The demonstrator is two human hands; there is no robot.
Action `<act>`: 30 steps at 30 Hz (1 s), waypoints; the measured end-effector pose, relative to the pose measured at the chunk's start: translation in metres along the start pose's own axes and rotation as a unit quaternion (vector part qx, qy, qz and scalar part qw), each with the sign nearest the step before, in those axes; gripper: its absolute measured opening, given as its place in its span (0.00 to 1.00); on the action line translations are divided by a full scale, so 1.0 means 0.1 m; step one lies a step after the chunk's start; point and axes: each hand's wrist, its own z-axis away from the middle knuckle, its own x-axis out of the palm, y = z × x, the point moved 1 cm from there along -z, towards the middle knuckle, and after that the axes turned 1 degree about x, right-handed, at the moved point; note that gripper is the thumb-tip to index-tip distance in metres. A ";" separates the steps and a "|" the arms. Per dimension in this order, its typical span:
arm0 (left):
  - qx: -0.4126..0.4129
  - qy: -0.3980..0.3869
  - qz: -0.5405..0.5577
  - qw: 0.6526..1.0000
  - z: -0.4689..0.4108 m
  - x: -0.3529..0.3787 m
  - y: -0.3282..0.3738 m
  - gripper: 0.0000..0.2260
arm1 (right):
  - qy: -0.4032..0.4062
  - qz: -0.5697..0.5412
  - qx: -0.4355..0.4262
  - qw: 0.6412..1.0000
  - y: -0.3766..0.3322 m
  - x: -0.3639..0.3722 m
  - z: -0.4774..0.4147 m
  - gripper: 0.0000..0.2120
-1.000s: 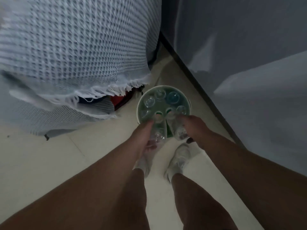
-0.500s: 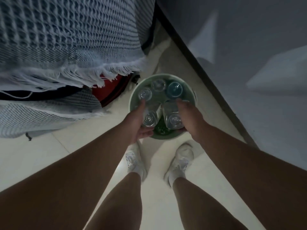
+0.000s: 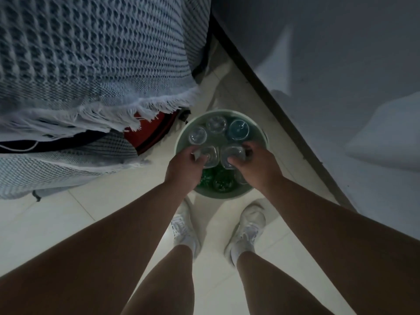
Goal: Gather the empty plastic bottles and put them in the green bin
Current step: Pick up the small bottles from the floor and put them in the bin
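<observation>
We see the left hand and right hand each gripping a clear bottle inside the green bin

We look straight down on the green bin on the tiled floor. Our left hand grips one clear bottle and our right hand another, both inside the rim. Three upright bottles stand at the bin's twelve o'clock side. A fringed blanket hangs at ten o'clock.
</observation>
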 end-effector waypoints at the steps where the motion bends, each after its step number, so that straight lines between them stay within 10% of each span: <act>1: 0.014 0.018 -0.041 0.999 -0.05 0.01 0.01 0.20 | 0.005 -0.004 0.010 1.000 0.00 0.00 -0.06 0.19; 13: 0.091 0.085 -0.262 0.957 -0.48 0.21 0.01 0.19 | 0.022 0.109 0.041 0.993 0.20 0.22 -0.49 0.10; 30: 0.094 0.018 -0.205 0.974 0.44 -0.16 0.02 0.09 | 0.043 0.191 0.008 0.981 -0.08 -0.14 0.42 0.16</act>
